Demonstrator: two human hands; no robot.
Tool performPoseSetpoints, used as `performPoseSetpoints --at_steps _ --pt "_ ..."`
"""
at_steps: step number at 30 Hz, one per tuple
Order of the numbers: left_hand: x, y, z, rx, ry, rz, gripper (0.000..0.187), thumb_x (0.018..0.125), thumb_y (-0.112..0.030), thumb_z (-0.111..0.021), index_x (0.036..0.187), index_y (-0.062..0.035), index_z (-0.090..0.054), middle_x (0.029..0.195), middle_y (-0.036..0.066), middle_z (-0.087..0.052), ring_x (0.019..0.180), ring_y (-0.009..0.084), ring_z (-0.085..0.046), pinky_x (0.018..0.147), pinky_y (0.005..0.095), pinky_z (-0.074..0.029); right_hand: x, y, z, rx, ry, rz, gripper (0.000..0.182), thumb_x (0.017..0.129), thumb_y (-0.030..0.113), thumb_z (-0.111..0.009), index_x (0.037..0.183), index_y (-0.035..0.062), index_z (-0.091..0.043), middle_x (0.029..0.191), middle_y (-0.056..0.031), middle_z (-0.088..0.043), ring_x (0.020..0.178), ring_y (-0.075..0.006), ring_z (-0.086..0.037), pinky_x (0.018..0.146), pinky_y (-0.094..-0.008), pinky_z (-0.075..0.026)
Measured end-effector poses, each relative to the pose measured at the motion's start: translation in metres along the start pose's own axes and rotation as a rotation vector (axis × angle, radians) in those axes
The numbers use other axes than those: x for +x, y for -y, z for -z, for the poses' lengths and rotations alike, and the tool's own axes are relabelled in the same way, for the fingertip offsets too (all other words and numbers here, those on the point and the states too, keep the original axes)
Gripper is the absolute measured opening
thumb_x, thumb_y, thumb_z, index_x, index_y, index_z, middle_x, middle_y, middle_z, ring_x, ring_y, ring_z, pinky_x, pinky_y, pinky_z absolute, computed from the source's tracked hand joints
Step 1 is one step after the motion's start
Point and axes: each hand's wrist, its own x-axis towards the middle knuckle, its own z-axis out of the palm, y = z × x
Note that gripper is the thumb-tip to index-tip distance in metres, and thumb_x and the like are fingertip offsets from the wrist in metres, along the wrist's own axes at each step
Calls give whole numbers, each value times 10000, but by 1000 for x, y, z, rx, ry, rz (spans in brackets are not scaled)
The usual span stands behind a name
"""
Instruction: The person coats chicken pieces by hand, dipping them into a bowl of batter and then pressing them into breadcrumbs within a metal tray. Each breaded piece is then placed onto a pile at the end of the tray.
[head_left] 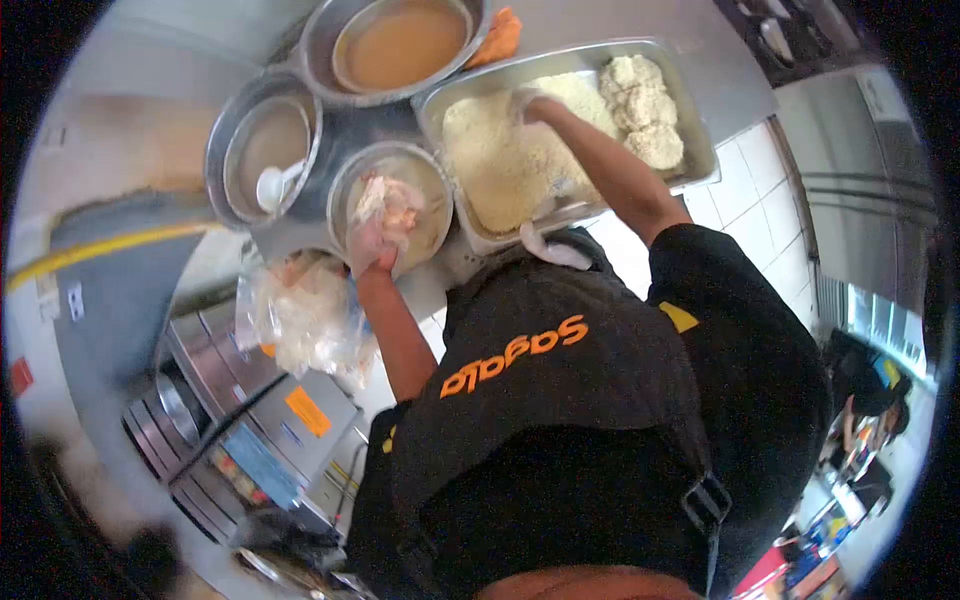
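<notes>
My left hand [374, 250], in what looks like a clear glove, holds a pale, wet piece of raw meat [392, 205], perhaps chicken, over a round metal bowl [338, 195] with cloudy liquid. My right hand [524, 106] reaches into the pale crumbs [485, 145] in a large rectangular metal tray [700, 120]. That hand is whitish and its fingers are blurred against the crumbs. Several crumb-coated pieces [645, 110] lie in a row at the right end of the tray.
Behind stand a metal bowl of brownish liquid [405, 45] and a bowl with a white ladle [275, 185]. An orange cloth [500, 38] lies by the tray. A clear plastic bag [310, 315] sits at the counter's left edge. Another person [870, 420] is far off at right.
</notes>
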Motion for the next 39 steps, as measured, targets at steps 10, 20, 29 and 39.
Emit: performPoseSetpoints --at_steps 10,20,29,39 --pt "-11 16 -8 130 -27 -227 199 583 -118 -554 754 -28 -603 765 173 -586 713 335 -552 658 413 -443 -83 20 -9 424 3 219 415 727 434 -586 895 55 -621 918 -176 -604 789 -250 -586 731 -355 -455" --pt "-3 -28 15 -194 -200 -61 167 714 -100 -525 822 5 -600 784 183 -605 759 317 -571 713 377 -432 -184 -40 59 1007 -465 -350 319 774 251 -612 1003 31 -580 922 -111 -615 808 -188 -580 736 -300 -458" --pt "2 -19 23 -270 -176 160 197 700 -80 -515 842 38 -584 760 142 -622 684 257 -589 632 349 -436 -137 -156 90 1059 -734 -372 167 776 160 -602 904 54 -603 730 -26 -571 647 -115 -527 539 -275 -416" --pt "-8 -34 47 -226 -145 84 255 668 -117 -551 888 3 -599 829 159 -618 769 306 -588 704 337 -442 -92 -163 14 30 -509 -201 159 771 128 -540 883 29 -593 741 -90 -606 692 -189 -587 611 -250 -469"
